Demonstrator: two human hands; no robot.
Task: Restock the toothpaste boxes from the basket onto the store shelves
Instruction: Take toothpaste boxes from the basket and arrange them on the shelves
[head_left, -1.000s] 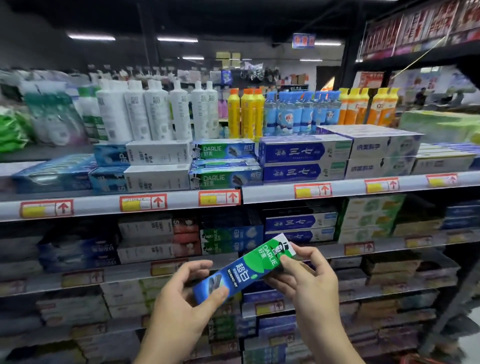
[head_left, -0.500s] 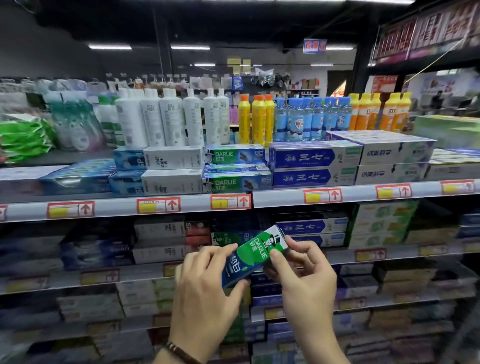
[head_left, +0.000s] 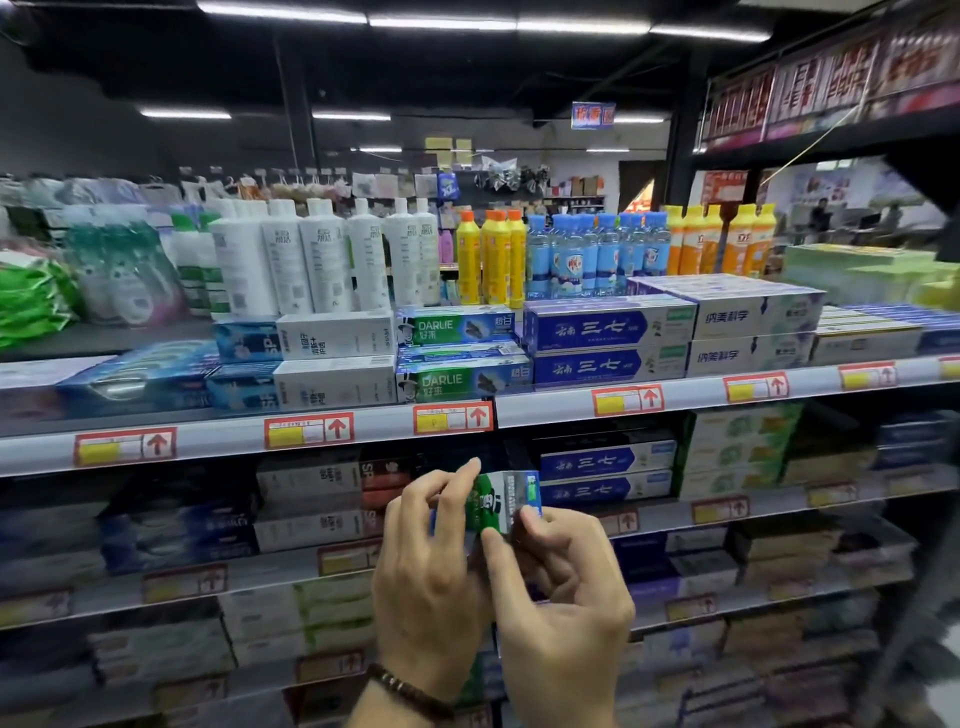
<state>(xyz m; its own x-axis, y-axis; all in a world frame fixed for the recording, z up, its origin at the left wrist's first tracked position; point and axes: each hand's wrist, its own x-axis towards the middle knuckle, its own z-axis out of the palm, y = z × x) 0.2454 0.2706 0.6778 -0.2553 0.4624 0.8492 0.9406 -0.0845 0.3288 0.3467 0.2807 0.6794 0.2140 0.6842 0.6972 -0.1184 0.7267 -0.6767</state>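
Observation:
A green and blue Darlie toothpaste box (head_left: 501, 500) is held end-on toward me in front of the second shelf. My left hand (head_left: 428, 577) grips its left side with curled fingers, and most of the box is hidden behind that hand. My right hand (head_left: 558, 597) pinches its near end with thumb and fingers. Matching Darlie boxes (head_left: 460, 358) lie stacked on the top shelf (head_left: 550, 408), straight above the hands. The basket is out of view.
White, yellow and blue bottles (head_left: 322, 260) stand behind the top-shelf boxes. Blue toothpaste boxes (head_left: 605, 345) sit right of the Darlie stack, white ones (head_left: 335, 358) to its left. Lower shelves (head_left: 291, 569) carry more boxes. A dark upright post (head_left: 914, 613) stands at the right.
The box has turned from lying sideways to pointing away from me. My left hand has slid over its side and both hands have risen toward the second shelf.

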